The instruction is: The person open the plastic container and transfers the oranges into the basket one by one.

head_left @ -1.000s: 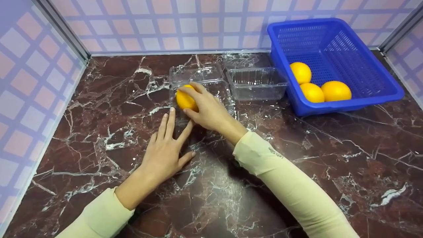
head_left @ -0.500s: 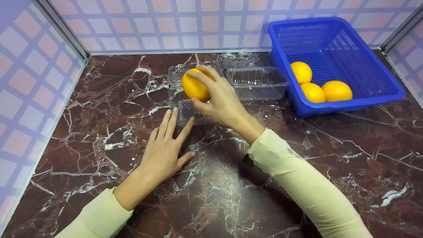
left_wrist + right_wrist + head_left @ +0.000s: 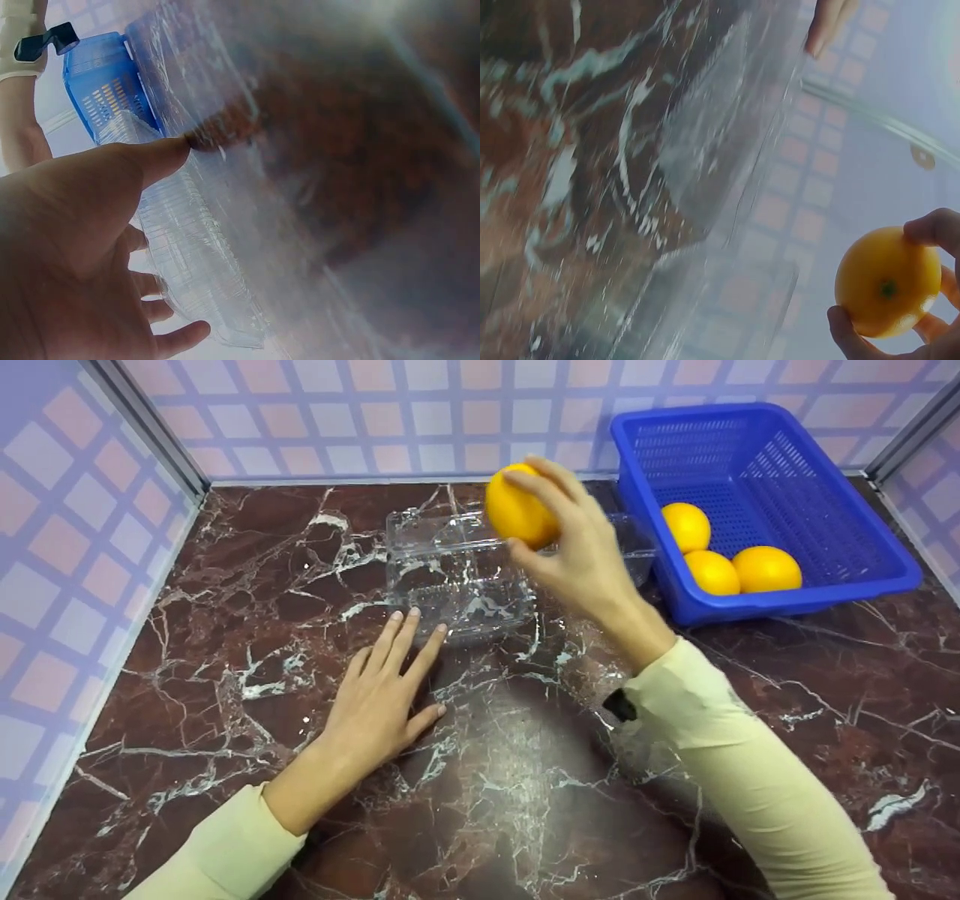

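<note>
My right hand grips an orange between thumb and fingers, raised over the gap between two clear plastic containers. In the right wrist view the same orange shows its green stem end. With fingers spread and straight, my left hand lies by the near left corner of the left clear container, fingertips at its edge. The left wrist view has the left hand beside the container wall. Partly hidden behind the right hand is the second clear container.
A blue plastic basket stands at the back right, with three oranges inside. Tiled-pattern walls bound the brown marbled table at the back and sides.
My right hand has lifted the orange out of the left container and carried it up and to the right. The left hand has stayed nearly still.
</note>
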Action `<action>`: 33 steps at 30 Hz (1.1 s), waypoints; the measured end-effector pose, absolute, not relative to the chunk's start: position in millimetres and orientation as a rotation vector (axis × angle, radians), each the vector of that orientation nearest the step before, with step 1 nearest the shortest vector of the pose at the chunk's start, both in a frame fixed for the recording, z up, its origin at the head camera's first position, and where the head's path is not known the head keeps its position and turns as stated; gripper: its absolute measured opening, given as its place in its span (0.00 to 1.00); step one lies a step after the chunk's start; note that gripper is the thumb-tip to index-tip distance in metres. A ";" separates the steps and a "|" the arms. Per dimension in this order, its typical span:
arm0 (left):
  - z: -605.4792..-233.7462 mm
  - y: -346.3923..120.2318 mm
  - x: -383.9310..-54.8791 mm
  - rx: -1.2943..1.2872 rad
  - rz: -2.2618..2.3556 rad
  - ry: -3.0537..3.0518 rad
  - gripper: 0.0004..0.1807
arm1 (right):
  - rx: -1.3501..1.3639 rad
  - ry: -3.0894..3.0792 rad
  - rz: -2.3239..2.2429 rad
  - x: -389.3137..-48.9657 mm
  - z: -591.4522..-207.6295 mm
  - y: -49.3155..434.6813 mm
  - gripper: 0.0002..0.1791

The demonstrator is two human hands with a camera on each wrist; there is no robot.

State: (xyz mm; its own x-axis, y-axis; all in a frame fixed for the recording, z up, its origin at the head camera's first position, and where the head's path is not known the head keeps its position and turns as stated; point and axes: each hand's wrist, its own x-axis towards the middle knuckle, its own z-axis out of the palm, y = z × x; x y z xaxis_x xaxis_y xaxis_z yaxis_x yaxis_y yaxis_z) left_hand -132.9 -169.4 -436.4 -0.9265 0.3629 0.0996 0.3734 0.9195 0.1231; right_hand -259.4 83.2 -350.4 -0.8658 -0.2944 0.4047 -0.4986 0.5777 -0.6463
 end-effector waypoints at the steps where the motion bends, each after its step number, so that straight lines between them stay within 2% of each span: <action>1: -436.4 -169.2 -133.1 -0.577 -0.213 -3.005 0.54 | 0.644 -2.559 1.162 -260.2 -349.5 87.8 0.35; 13: -435.9 -169.1 -131.8 -0.568 -0.187 -3.007 0.54 | 0.481 -2.435 1.250 -278.5 -337.0 150.2 0.37; 33: -435.6 -168.1 -132.8 -0.567 -0.140 -3.034 0.53 | 0.201 -2.515 1.128 -308.4 -352.4 242.2 0.40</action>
